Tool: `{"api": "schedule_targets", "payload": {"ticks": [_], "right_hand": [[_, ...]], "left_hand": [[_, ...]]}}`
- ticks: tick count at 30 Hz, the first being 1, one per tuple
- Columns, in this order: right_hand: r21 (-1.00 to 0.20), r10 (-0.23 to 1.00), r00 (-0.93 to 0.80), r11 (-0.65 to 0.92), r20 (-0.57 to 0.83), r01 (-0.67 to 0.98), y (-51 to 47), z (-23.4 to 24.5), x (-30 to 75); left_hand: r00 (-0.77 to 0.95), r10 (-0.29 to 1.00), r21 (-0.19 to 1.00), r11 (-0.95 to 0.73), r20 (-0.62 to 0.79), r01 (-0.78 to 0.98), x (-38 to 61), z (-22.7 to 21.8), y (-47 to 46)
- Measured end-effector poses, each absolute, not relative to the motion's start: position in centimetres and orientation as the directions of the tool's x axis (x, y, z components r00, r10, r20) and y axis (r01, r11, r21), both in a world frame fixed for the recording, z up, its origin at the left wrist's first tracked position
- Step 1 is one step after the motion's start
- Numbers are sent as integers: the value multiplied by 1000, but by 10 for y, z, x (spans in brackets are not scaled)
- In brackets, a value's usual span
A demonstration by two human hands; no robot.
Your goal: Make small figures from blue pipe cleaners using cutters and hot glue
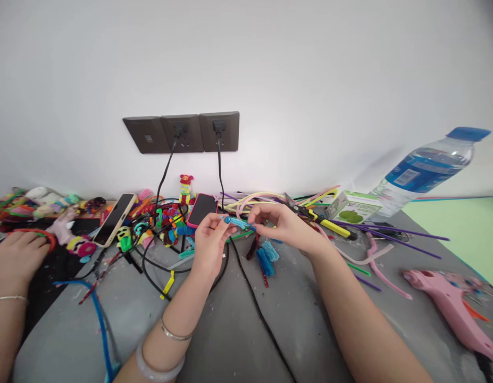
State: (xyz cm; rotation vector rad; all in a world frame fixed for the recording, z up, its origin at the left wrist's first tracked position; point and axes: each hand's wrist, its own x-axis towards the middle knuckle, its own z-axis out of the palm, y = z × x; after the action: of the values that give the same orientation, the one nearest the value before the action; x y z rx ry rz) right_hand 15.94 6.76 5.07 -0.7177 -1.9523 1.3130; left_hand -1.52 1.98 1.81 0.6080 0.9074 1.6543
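- Pinching a blue pipe cleaner (235, 221) between them, the left hand (209, 238) and right hand (285, 223) each gripped one end.
- It was held above the grey table (238, 330), just near of the pink phone (201, 209).
- Judged step: bending it. Next move calls for steady fingertips.

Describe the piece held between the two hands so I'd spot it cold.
Below the dark socket panel on the wall, the left hand and right hand meet over the grey table. Pinched between them is a short blue pipe cleaner, held off the table; similar blue pieces lie flat beneath.
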Motion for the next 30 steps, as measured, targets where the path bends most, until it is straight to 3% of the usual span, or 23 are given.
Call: {"api": "schedule_targets", "payload": {"ticks": [6, 30], "right_hand": [[-918, 757, -594, 390, 274, 74, 69, 48, 158], [-934, 747, -624, 349, 228, 77, 68, 48, 159]], "left_hand": [[-272, 962, 830, -122, -37, -545, -16, 18, 20], [-276, 961, 835, -131, -25, -535, -15, 16, 20]]}}
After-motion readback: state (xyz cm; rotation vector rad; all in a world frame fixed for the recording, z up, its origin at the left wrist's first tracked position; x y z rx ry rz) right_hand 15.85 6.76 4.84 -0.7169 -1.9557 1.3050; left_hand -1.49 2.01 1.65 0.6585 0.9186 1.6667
